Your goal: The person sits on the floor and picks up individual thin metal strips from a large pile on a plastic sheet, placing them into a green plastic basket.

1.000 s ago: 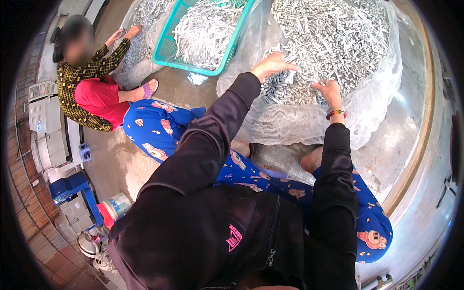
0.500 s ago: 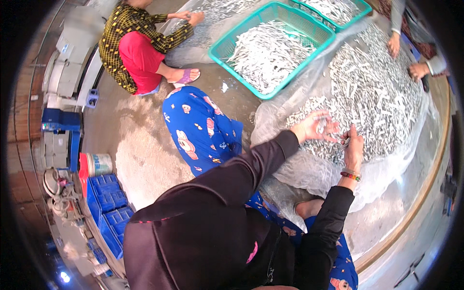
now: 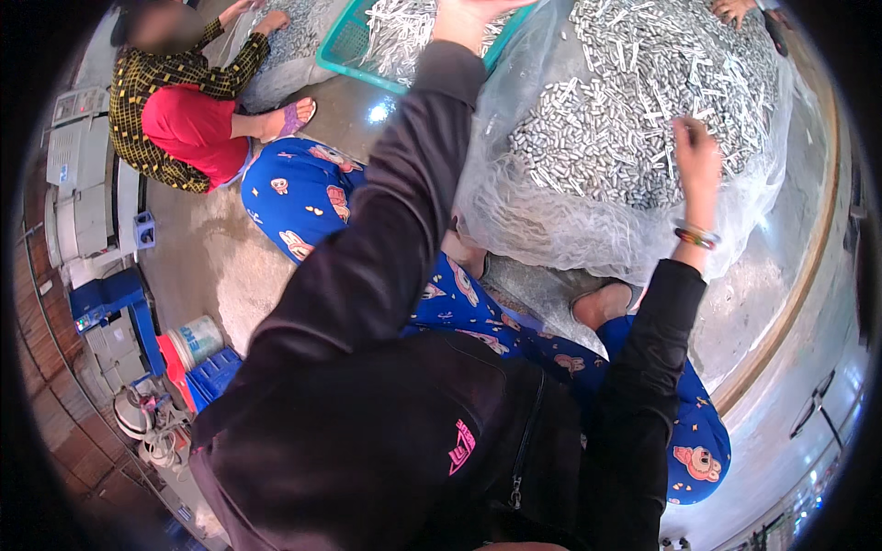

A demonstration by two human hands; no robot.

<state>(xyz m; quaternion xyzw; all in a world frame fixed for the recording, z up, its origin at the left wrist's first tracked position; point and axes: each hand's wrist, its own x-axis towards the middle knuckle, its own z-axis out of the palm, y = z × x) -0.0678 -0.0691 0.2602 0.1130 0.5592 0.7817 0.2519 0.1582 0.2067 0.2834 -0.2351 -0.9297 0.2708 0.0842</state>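
My left hand (image 3: 470,13) reaches over the near rim of a teal plastic basket (image 3: 342,62), partly cut off by the top edge. Its visible fingers stretch out to the right; anything in the palm is hidden. White strips (image 3: 404,37) lie in that basket. My right hand (image 3: 698,163), with a beaded bracelet at the wrist, is above the near right part of a heap of small silvery pieces mixed with white strips (image 3: 634,119). Its fingers are bent together, and what they hold, if anything, cannot be made out. Clear plastic sheeting (image 3: 551,220) lies under the heap.
At the far left a person (image 3: 184,101) in a yellow-black top and red trousers squats by another heap. Another person's hand (image 3: 733,9) touches the heap's far right edge. Blue crates (image 3: 213,375) and a white bucket (image 3: 195,342) stand on the left. A raised edge (image 3: 799,303) curves along the right.
My left hand has left the heap and moved away, up and left to the basket. My right hand stays over the heap, farther from the left one. The whole view has shifted.
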